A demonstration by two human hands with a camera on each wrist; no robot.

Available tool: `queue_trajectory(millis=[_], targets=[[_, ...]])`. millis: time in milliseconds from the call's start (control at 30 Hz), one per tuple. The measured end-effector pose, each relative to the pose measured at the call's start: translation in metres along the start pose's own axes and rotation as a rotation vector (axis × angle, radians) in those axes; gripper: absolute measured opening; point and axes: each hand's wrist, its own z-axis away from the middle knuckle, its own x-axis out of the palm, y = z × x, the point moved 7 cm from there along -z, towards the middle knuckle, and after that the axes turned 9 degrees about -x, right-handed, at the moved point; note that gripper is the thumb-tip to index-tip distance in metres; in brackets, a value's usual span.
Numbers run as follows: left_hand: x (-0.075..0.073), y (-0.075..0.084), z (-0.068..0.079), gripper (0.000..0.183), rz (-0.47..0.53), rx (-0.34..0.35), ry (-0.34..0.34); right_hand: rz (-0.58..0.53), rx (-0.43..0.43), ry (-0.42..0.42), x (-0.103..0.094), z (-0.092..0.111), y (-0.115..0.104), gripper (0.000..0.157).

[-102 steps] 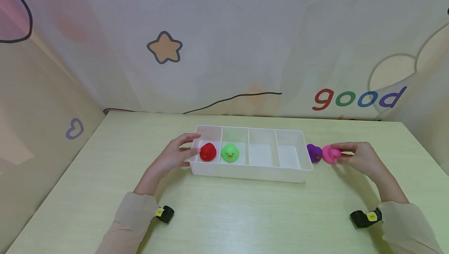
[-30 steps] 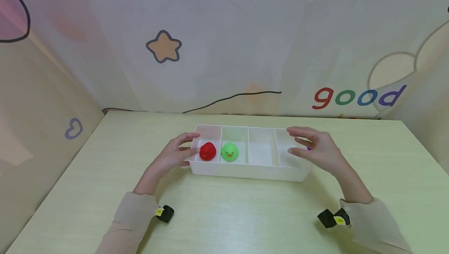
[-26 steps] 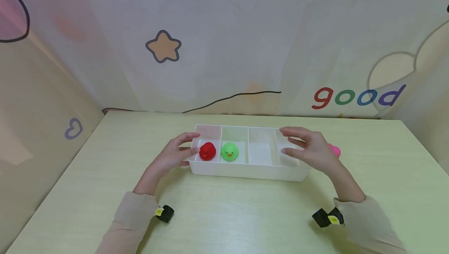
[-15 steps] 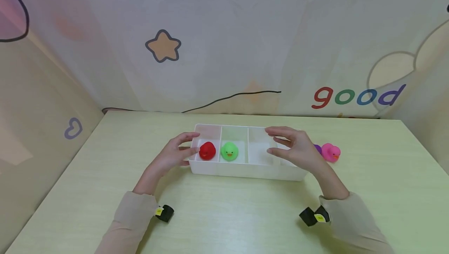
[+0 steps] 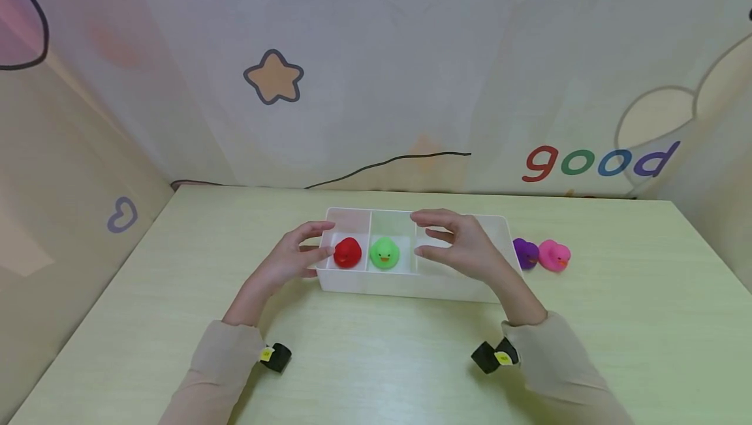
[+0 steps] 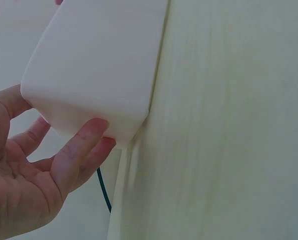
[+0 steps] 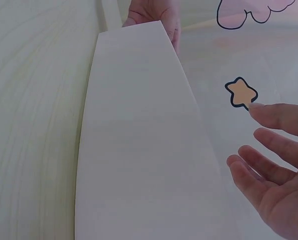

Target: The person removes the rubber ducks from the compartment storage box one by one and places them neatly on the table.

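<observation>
**Hands at the divided tray, four ducks counted**

One white tray near the middle of the table, long side parallel to the table's near edge, split into four compartments. Left hand against the tray's left end: thumb and fingers curved around that end wall, touching it, as seen close up from the left wrist view. Right hand above the tray's right half, over the third compartment from the left; fingers spread and relaxed, thumb apart from the fingers, nothing pinched, palm turned toward the left. Whether touching the tray rim or just above it: cannot tell.

Four toy ducks in all. Two inside the tray: one red duck in the leftmost compartment, just beside the left fingertips with only the end wall between; one green duck in the second compartment, near the right fingertips, not touched. Two outside the tray on the table, toward the table's right edge: one purple duck just beside the tray's right end, one pink duck touching or nearly touching the purple one on its far side from the tray. Both behind the right wrist, untouched.

Two hands, two beige sleeves, one dark band at each wrist.
</observation>
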Motion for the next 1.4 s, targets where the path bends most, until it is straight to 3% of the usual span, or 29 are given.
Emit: queue_trajectory(millis=[333,600,1400], targets=[[0.001,0.0,-0.001,0.049,0.001,0.0,-0.001,-0.003,-0.016,-0.046,0.021,-0.012,-0.002,0.047],[0.001,0.0,-0.001,0.048,-0.003,0.008,-0.006,0.052,0.047,-0.099,0.038,-0.021,0.007,0.045],[0.001,-0.001,-0.001,0.049,-0.009,-0.007,0.004,0.536,0.084,-0.307,0.067,-0.04,0.016,0.031]])
